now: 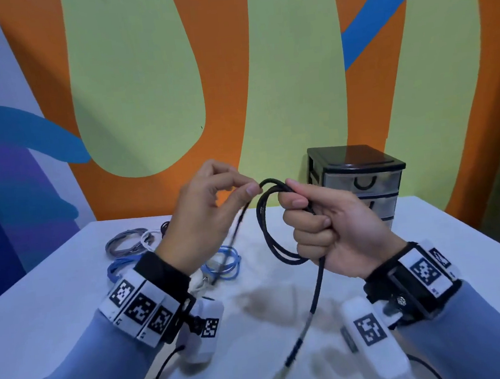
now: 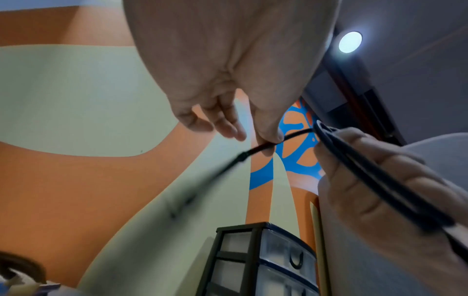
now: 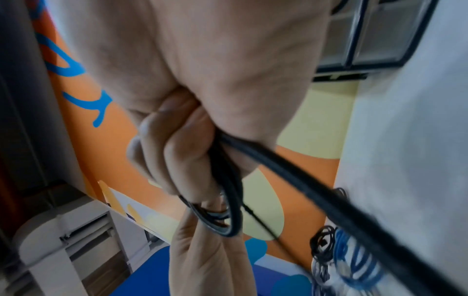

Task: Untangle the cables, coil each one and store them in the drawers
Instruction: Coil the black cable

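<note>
Black cable (image 1: 267, 233): held in the air above the white table (image 1: 429, 249), between the two hands and in front of the drawer unit (image 1: 359, 179).
Coil: two or three loops hang from the right fist as an upright oval, long axis roughly vertical, top bend at the fingertips, bottom bend below the fist.
Right hand (image 1: 330, 227): clenched around the gathered loops, fingers curled over the strands, thumb lying along the top.
Left hand (image 1: 205, 214): pinches one strand of the black cable between thumb and forefinger, just beside the top of the coil; the other fingers are loosely curled and apart from it.
Free strand: from the left pinch it slants down and to the left toward the table, blurred in the left wrist view.
Tail: a second length drops from under the right fist, down and toward the person, ending in what looks like a metal plug (image 1: 291, 361), though blur makes that uncertain.
Blue cable (image 1: 225, 264): lies looped on the table behind the left wrist.
Grey cable (image 1: 123, 244): coiled flat on the table, farther left, with a white cable (image 1: 150, 237) just beside it.
Drawer unit: black frame, clear drawers, all pushed in, standing at the table's far right against the painted wall.
</note>
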Demonstrator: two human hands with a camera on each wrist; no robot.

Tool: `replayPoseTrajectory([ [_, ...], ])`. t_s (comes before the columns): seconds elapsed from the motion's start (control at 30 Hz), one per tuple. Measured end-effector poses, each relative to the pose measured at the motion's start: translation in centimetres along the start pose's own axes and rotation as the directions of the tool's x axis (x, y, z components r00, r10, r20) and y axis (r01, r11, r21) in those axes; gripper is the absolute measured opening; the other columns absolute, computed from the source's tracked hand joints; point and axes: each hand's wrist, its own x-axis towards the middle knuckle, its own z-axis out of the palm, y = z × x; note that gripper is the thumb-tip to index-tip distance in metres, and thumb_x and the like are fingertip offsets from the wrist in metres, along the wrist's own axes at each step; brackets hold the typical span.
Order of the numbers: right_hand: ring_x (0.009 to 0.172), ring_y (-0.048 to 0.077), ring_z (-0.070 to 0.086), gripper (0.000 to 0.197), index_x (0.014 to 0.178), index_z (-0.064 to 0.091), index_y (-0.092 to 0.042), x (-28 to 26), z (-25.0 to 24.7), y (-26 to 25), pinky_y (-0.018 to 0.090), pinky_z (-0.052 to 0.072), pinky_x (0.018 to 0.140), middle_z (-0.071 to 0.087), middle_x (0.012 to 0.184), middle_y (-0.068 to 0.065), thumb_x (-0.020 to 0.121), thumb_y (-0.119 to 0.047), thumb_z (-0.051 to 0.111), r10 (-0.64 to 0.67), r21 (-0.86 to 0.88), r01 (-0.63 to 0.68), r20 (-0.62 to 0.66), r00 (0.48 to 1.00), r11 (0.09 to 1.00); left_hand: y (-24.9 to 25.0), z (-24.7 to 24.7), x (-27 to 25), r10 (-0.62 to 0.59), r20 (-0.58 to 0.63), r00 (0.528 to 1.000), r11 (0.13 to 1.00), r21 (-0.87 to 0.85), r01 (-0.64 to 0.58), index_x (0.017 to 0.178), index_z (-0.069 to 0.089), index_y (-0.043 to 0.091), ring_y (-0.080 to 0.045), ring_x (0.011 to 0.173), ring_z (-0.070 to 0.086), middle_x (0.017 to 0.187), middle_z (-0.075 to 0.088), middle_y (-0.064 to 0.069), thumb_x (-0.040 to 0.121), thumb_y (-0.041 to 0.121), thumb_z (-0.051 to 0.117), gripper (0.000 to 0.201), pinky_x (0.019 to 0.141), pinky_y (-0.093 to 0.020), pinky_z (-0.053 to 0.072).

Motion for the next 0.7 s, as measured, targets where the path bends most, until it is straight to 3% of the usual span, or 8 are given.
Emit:
replayPoseTrajectory([
  [0.1, 0.042, 0.009, 0.007, 0.035, 0.076, 0.050, -0.022, 0.3, 0.2, 0.3, 0.022, 0.009, 0.041, 0.014, 0.057, -0.009, 0.106, -0.038, 0.043, -0.036, 0.083, 0.037, -0.019, 0.999, 0.996, 0.6, 0.5, -0.4, -0.049, 0.070, 0.996, 0.996, -0.067, 0.053, 0.098, 0.083, 0.020, -0.007, 0.072, 0.054, 0.083, 0.067, 0.011, 0.100, 0.023, 0.074, 0.010, 0.067, -0.019, 0.040],
  [0.17, 0.042, 0.009, 0.005, 0.035, 0.076, 0.049, -0.021, 0.5, 0.4, 0.4, 0.022, 0.008, 0.041, 0.013, 0.057, -0.009, 0.106, -0.037, 0.043, -0.068, 0.099, 0.075, -0.068, 0.995, 0.992, 1.6, 0.9, -0.7, -0.143, 0.170, 0.975, 0.965, -0.195, 0.176, 0.098, 0.081, 0.007, -0.006, 0.066, 0.057, 0.074, 0.070, -0.001, 0.101, 0.005, 0.068, 0.014, 0.063, -0.014, 0.044],
  [0.23, 0.043, 0.009, 0.004, 0.035, 0.077, 0.051, -0.019, 0.8, 0.5, 0.5, 0.021, 0.008, 0.041, 0.012, 0.058, -0.009, 0.106, -0.037, 0.044, -0.118, 0.087, 0.132, -0.153, 0.981, 0.987, 2.6, 1.1, -1.0, -0.246, 0.249, 0.937, 0.877, -0.355, 0.325, 0.102, 0.077, -0.008, -0.016, 0.078, 0.068, 0.085, 0.074, -0.024, 0.102, -0.005, 0.058, 0.019, 0.070, -0.018, 0.055],
  [0.3, 0.042, 0.007, 0.007, 0.033, 0.083, 0.056, -0.015, 1.2, 0.1, 0.6, 0.019, 0.011, 0.038, 0.014, 0.057, -0.009, 0.107, -0.035, 0.046, -0.195, 0.018, 0.208, -0.283, 0.939, 0.978, 3.1, 1.0, -1.0, -0.335, 0.285, 0.898, 0.743, -0.506, 0.438, 0.105, 0.075, -0.012, -0.029, 0.089, 0.074, 0.097, 0.076, -0.030, 0.103, -0.005, 0.048, 0.027, 0.079, -0.029, 0.063],
  [0.37, 0.041, 0.004, 0.012, 0.032, 0.088, 0.057, -0.012, 1.7, -0.5, 0.9, 0.017, 0.014, 0.037, 0.018, 0.057, -0.008, 0.109, -0.034, 0.048, -0.254, -0.069, 0.247, -0.392, 0.885, 0.967, 3.4, 0.8, -0.9, -0.362, 0.299, 0.883, 0.700, -0.538, 0.469, 0.106, 0.077, -0.008, -0.032, 0.095, 0.076, 0.101, 0.078, -0.027, 0.104, -0.002, 0.048, 0.029, 0.086, -0.033, 0.064],
  [0.5, 0.043, 0.003, 0.015, 0.032, 0.087, 0.054, -0.013, 2.2, -0.9, 1.4, 0.015, 0.016, 0.036, 0.021, 0.058, -0.008, 0.110, -0.034, 0.047, -0.284, -0.133, 0.252, -0.458, 0.842, 0.959, 3.9, 1.1, -1.5, -0.281, 0.327, 0.902, 0.797, -0.444, 0.409, 0.113, 0.080, 0.007, -0.025, 0.106, 0.078, 0.104, 0.082, -0.012, 0.094, -0.007, 0.068, 0.026, 0.097, -0.028, 0.059],
  [0.7, 0.046, 0.006, 0.017, 0.038, 0.079, 0.048, -0.018, 2.2, -0.3, 1.6, 0.017, 0.017, 0.040, 0.026, 0.059, -0.008, 0.112, -0.038, 0.044, -0.384, -0.302, 0.257, -0.524, 0.760, 0.918, 4.2, 1.3, -1.5, -0.277, 0.327, 0.904, 0.790, -0.458, 0.408, 0.114, 0.079, 0.011, -0.018, 0.105, 0.078, 0.107, 0.082, -0.005, 0.085, 0.004, 0.083, 0.030, 0.094, -0.022, 0.057],
])
